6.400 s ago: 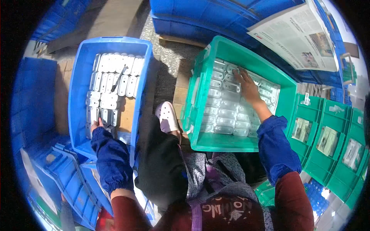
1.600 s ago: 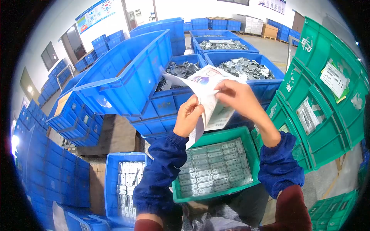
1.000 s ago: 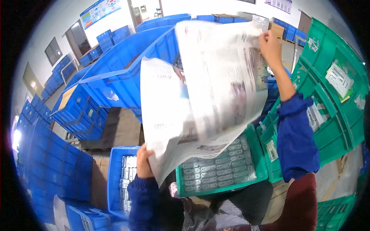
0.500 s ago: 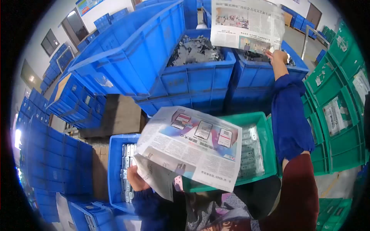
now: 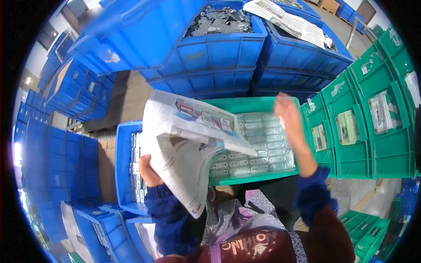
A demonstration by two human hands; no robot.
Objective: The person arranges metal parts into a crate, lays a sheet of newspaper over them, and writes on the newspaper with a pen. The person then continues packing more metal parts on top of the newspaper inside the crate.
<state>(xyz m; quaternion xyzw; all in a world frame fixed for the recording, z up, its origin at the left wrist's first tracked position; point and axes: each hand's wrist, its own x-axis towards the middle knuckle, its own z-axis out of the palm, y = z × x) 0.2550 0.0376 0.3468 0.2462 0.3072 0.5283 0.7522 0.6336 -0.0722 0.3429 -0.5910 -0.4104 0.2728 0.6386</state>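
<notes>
My left hand (image 5: 150,172) grips the left edge of a newspaper sheet (image 5: 175,144), which bends and hangs over the left part of the green crate (image 5: 250,105). Rows of silvery metal parts (image 5: 258,160) lie in that crate, partly hidden by the sheet. Blurred by motion, my right hand (image 5: 287,109) is above the crate's right side; whether its fingers are apart is not clear. Another newspaper sheet (image 5: 291,24) rests across a blue crate of metal pieces at the top right. The small blue crate (image 5: 124,171) at my left holds more silvery parts.
Large blue crates (image 5: 210,61) of dark metal pieces stand ahead. A big blue crate (image 5: 144,35) juts out at the upper left. Stacked green crates (image 5: 364,153) rise at the right, and blue stacks (image 5: 66,162) at the far left. A pinkish shoe shows only slightly below the sheet.
My right hand has let go of its newspaper sheet, now lying on the blue crate, and moved down over the green crate. The sheet in my left hand has folded up leftwards, uncovering more parts.
</notes>
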